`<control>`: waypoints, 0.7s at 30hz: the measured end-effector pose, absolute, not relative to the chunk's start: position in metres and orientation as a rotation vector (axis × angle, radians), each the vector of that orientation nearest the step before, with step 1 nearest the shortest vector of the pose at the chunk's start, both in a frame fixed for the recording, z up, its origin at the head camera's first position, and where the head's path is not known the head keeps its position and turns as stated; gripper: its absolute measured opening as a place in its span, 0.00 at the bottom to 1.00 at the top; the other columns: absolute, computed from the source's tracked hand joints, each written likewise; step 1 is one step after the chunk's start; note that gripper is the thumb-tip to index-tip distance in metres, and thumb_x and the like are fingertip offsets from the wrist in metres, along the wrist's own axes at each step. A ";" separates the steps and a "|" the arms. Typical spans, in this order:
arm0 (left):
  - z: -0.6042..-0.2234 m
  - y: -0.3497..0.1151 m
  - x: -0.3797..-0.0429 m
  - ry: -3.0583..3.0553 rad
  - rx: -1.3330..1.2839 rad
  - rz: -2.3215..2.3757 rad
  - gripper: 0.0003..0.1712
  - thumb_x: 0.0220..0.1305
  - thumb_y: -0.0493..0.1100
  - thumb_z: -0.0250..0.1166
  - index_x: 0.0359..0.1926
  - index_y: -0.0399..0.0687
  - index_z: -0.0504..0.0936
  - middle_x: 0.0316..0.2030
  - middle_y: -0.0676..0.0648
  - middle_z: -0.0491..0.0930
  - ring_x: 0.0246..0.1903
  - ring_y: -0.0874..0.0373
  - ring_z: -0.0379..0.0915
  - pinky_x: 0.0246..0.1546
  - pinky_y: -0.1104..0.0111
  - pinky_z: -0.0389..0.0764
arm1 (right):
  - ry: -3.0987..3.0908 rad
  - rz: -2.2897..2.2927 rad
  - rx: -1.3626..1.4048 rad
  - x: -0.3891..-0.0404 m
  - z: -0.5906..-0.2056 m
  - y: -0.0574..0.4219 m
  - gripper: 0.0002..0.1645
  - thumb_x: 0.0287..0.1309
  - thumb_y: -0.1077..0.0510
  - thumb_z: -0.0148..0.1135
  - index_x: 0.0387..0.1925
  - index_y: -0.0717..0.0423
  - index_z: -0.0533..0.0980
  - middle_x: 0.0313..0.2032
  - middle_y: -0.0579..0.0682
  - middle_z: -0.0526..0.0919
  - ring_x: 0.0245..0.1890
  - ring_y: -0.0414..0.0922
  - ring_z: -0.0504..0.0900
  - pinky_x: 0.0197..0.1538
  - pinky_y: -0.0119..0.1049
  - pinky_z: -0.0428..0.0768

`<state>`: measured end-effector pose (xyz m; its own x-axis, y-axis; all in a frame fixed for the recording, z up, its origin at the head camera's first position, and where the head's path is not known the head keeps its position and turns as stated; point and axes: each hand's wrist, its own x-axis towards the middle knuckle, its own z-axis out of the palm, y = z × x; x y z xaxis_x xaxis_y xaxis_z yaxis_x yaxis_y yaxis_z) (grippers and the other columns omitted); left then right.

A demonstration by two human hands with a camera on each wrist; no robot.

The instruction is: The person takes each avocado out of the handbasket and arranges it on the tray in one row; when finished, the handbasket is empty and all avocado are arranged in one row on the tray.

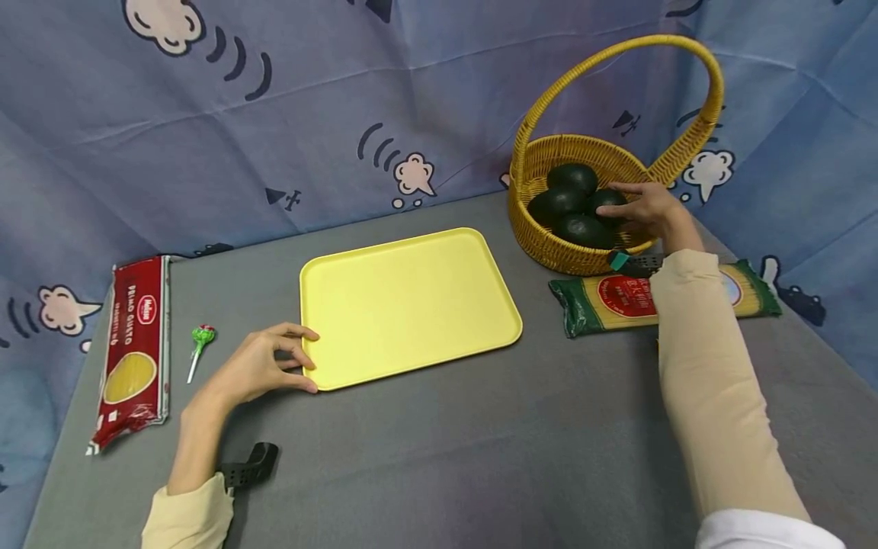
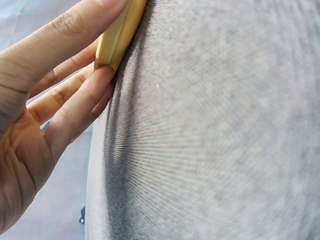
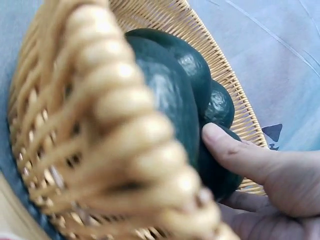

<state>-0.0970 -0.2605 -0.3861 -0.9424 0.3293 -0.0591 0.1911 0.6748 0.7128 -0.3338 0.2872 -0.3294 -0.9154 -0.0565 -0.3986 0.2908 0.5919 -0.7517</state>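
Observation:
My left hand touches the left edge of a yellow tray with fingers and thumb spread along its rim near the front corner. In the left wrist view, fingertips meet the side of the tray rim. At the far right, my right hand reaches into a yellow wicker basket and holds a dark green avocado. Its thumb lies on that avocado in the right wrist view, while the other fingers are partly hidden. Several more avocados sit beside it.
A green-ended pack of spaghetti lies in front of the basket, partly under my right forearm. Left of the tray are a lollipop and a red pasta pack. Patterned blue cloth hangs behind the grey table.

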 end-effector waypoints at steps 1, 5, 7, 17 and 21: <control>-0.386 -0.261 -0.097 2.710 0.428 1.111 0.12 0.38 0.44 0.81 0.24 0.53 0.85 0.52 0.45 0.77 0.46 0.52 0.80 0.43 0.73 0.83 | 2.404 -1.309 0.227 -0.334 -0.330 0.287 0.48 0.60 0.48 0.62 0.74 0.51 0.48 0.70 0.65 0.49 0.55 0.54 0.71 0.64 0.48 0.71; -0.387 -0.261 -0.098 2.717 0.434 1.098 0.12 0.39 0.45 0.81 0.24 0.53 0.85 0.52 0.45 0.77 0.45 0.53 0.80 0.43 0.73 0.83 | 2.218 -1.510 0.347 -0.336 -0.332 0.289 0.49 0.61 0.51 0.61 0.75 0.42 0.43 0.75 0.54 0.42 0.70 0.53 0.55 0.67 0.43 0.63; -0.387 -0.261 -0.098 2.718 0.434 1.101 0.12 0.39 0.46 0.81 0.24 0.53 0.85 0.52 0.45 0.77 0.44 0.53 0.80 0.43 0.72 0.83 | 2.137 -1.567 0.375 -0.337 -0.331 0.291 0.49 0.62 0.53 0.60 0.75 0.39 0.43 0.75 0.50 0.40 0.71 0.51 0.52 0.65 0.37 0.66; -0.390 -0.261 -0.098 2.688 0.411 1.149 0.12 0.38 0.44 0.81 0.24 0.52 0.85 0.53 0.46 0.76 0.48 0.51 0.78 0.44 0.73 0.82 | 2.087 -1.602 0.472 -0.337 -0.329 0.291 0.50 0.57 0.54 0.66 0.74 0.35 0.49 0.70 0.50 0.54 0.40 0.37 0.75 0.37 0.24 0.83; -0.389 -0.262 -0.097 2.692 0.403 1.142 0.12 0.38 0.44 0.81 0.24 0.52 0.85 0.52 0.46 0.76 0.48 0.51 0.78 0.44 0.73 0.82 | 2.157 -1.615 0.519 -0.337 -0.332 0.285 0.50 0.52 0.52 0.70 0.73 0.37 0.54 0.64 0.48 0.62 0.31 0.35 0.78 0.40 0.26 0.83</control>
